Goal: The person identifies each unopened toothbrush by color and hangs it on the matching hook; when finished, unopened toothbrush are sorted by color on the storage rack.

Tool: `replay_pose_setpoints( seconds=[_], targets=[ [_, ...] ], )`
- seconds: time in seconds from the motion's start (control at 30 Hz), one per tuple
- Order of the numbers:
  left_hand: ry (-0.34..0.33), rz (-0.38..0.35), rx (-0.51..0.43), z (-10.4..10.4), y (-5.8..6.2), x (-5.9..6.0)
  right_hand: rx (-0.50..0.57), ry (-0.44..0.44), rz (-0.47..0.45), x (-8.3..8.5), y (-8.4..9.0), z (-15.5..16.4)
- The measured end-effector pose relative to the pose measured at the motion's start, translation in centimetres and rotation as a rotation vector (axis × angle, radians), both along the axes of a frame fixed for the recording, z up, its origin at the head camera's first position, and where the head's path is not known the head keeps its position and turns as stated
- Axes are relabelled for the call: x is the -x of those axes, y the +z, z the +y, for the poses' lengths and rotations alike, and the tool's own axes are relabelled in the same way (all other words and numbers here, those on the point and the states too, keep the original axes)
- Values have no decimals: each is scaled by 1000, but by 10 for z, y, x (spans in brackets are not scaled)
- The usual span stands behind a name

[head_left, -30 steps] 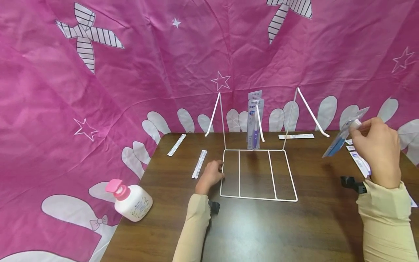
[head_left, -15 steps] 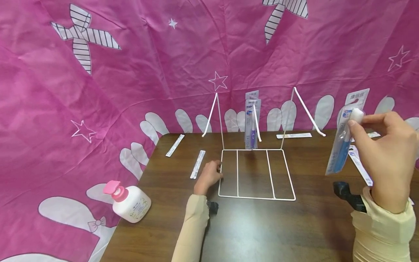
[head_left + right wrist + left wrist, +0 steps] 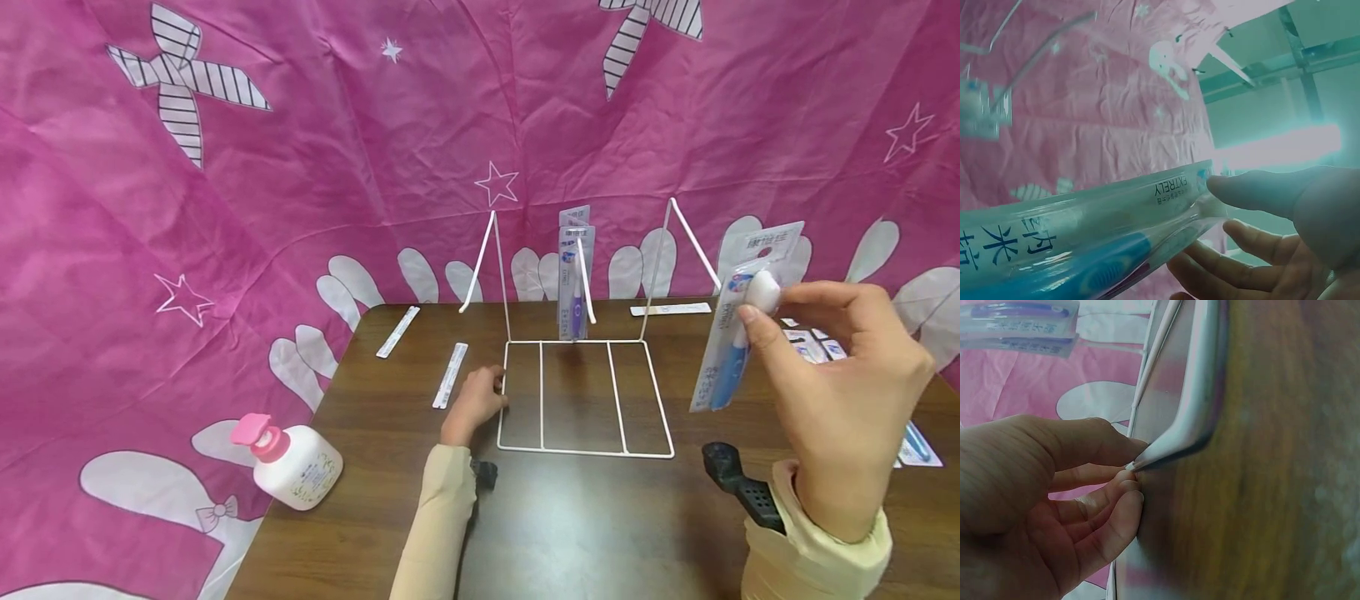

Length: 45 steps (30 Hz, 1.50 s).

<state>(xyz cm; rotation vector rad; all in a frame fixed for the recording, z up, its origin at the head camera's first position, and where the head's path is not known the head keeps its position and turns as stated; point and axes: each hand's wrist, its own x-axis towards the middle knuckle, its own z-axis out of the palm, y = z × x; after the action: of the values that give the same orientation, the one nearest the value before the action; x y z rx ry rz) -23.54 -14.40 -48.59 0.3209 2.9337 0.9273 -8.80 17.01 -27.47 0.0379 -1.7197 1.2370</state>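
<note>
Head view has the blue toothbrush pack (image 3: 729, 354) in the air to the right of the wire rack (image 3: 542, 400); over the last second it has swung leftward, away from the flat packs at the desk's right. That puts it nearer the right hook (image 3: 693, 242), though apparently not yet hung. It tilts, top leaning right: clear plastic, printed lettering, blue handle, white upper end. The right hand (image 3: 847, 375) pinches that end between thumb and fingers. The left hand (image 3: 477, 400) pinches the rack's base wire, seemingly steadying it. Purple toothbrush packs (image 3: 572, 292) hang on the middle hook above the desk (image 3: 585, 533).
</note>
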Motion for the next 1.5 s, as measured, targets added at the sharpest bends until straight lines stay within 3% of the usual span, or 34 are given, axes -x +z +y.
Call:
replay_pose_setpoints(
  seconds=[0.33,0.77,1.1,1.5],
  targets=[
    [-1,0,-22,-3,1,1,-39,256,-100,3,-8,-27],
    [-6,15,-18,-4,1,1,-238,440,-126,-1,-19,-41],
    [-9,-1,-23,-1,-2,0,-394,428,-236,3,-26,-51],
    [-11,14,-25,-2,-3,2,-472,413,-226,11,-30,-55]
  ],
)
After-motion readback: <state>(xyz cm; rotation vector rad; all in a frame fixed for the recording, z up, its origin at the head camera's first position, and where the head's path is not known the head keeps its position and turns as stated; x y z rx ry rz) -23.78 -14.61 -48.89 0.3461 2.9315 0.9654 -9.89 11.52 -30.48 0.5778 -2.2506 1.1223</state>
